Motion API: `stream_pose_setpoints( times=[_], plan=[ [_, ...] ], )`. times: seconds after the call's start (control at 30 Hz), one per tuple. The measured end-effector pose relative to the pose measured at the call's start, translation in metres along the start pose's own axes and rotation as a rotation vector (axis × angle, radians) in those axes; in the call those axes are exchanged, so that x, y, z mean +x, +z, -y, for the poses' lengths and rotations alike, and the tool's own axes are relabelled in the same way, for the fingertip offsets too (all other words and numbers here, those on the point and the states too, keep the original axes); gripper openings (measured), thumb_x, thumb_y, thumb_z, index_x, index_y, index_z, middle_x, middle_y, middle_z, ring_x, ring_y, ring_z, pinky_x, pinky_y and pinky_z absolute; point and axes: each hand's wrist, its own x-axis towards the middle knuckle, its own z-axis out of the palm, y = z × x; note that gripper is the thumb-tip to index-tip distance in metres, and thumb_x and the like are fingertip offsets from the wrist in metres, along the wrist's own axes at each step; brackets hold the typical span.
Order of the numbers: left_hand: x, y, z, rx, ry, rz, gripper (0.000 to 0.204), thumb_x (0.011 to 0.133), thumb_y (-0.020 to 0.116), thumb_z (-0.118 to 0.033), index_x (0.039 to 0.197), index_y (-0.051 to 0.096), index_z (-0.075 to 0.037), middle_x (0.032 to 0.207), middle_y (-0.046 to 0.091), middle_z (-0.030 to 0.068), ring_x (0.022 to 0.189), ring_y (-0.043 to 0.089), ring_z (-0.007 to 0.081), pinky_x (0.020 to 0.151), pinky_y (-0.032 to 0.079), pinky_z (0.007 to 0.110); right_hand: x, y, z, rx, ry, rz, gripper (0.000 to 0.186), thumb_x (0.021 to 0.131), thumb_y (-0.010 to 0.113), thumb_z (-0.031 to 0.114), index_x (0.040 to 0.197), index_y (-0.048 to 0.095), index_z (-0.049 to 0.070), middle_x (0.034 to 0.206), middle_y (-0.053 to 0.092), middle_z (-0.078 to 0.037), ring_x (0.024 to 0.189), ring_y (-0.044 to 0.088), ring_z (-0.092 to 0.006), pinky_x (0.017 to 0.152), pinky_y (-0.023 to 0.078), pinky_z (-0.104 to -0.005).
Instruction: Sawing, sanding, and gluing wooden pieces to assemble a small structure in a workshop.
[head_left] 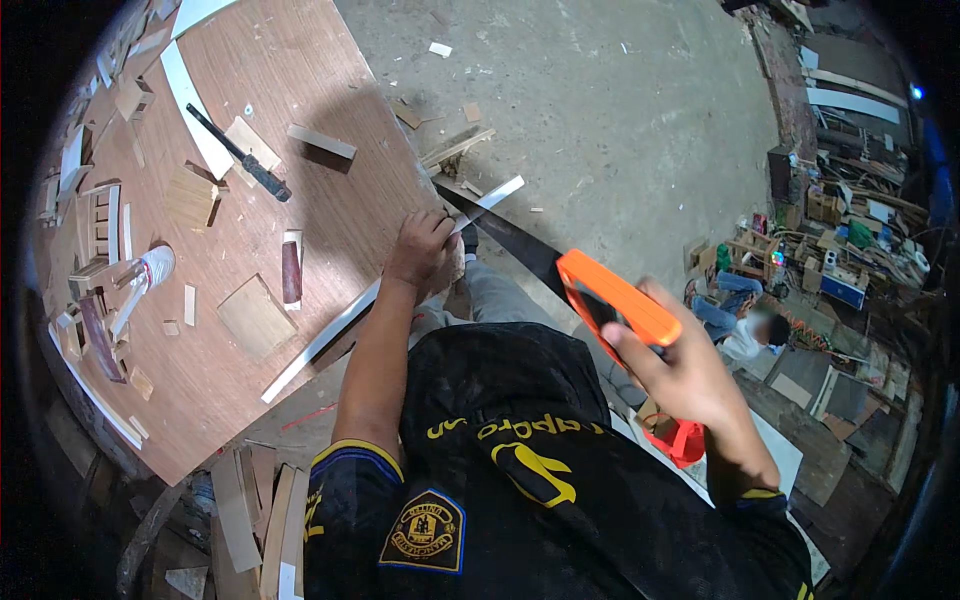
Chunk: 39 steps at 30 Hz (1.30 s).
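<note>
My right hand [685,365] is wrapped round the orange handle of a handsaw [625,300]. The dark blade slants up to the left and lies across a long narrow white strip [335,335] near the corner of the wooden table [340,225]. Fingers of my left hand [425,243] are curled over that strip and hold it down at the table edge. One end of the strip sticks out past the edge, beyond the blade; the other end runs back along the near side. Where the teeth meet the strip is too small to make out.
On the table lie a black long-handled tool [240,155], a wood block [322,143], a square wood piece [257,315], a dark red piece [291,270] and a clear bottle [155,266]. Offcuts litter the concrete floor [600,130]. Another person [745,328] sits at the right among clutter.
</note>
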Motion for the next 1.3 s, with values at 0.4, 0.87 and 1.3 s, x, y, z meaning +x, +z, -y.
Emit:
stream_pose_setpoints(
  times=[0.4,0.87,1.3],
  plan=[
    [0.013,0.005,0.002,0.029,0.002,0.024,0.015,0.081,0.066,-0.016,0.090,0.061,-0.006,0.098,0.062,0.0110,0.091,0.059,0.0322,0.081,0.047,0.043,0.099,0.080,-0.060,0.011,-0.243,-0.203,0.022,0.094,0.063,0.019,0.106,0.056,0.002,0.086,0.060,-0.021,0.083,0.062,-0.0376,0.076,0.048,-0.0410],
    [0.001,-0.002,-0.001,0.018,-0.007,0.006,0.018,0.078,0.071,-0.017,0.090,0.061,-0.007,0.096,0.061,0.0092,0.093,0.059,0.0304,0.080,0.047,0.043,-0.039,-0.015,0.005,-0.106,-0.010,-0.017,0.022,0.093,0.068,0.018,0.101,0.053,0.004,0.082,0.055,-0.010,0.077,0.056,-0.0209,0.074,0.046,-0.0337],
    [0.002,-0.001,0.004,0.035,0.001,-0.012,0.017,0.079,0.066,-0.014,0.092,0.062,-0.004,0.097,0.061,0.0121,0.090,0.059,0.0328,0.080,0.048,0.043,0.098,0.060,-0.042,-0.009,-0.153,-0.119,0.023,0.093,0.064,0.020,0.106,0.055,0.002,0.089,0.063,-0.022,0.084,0.063,-0.0368,0.076,0.049,-0.0405]
  ],
)
